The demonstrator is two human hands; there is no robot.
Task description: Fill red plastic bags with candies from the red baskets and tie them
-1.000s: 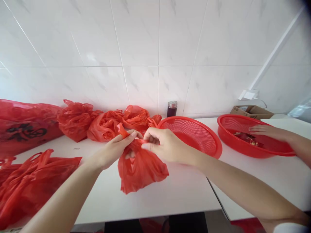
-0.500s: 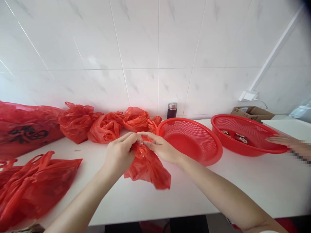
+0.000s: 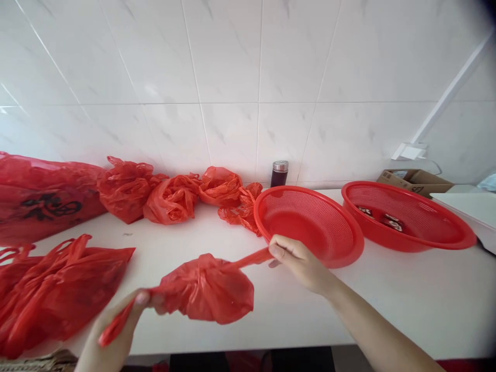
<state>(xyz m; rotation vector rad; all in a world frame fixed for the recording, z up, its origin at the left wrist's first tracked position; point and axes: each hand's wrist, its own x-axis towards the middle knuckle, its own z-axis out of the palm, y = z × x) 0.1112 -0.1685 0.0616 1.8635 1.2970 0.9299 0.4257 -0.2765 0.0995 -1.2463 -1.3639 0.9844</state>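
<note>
A small red plastic bag (image 3: pixel 211 292) is stretched between my hands above the white table. My left hand (image 3: pixel 122 323) is closed on one twisted handle, whose end sticks out past the thumb. The other handle is pinched between the fingertips of my right hand (image 3: pixel 298 258), which is in front of the near red colander (image 3: pixel 352 253). The bag is gathered and bulges in the middle; its contents do not show. A second red colander (image 3: pixel 406 245) on the right holds several small dark and pale pieces (image 3: pixel 393 222).
Several filled red bags (image 3: pixel 170 201) line the wall, beside a large printed red bag (image 3: pixel 50 206). Another tied red bag (image 3: pixel 65 294) lies at the left. A dark jar (image 3: pixel 279 174) and a cardboard box (image 3: pixel 418 182) stand behind the colanders on the white table (image 3: pixel 294 315).
My hands have moved apart from the bag's top, pulling its handles out to both sides. A loose red bag by the near colander is now visible. The other person's hand has left the right colander.
</note>
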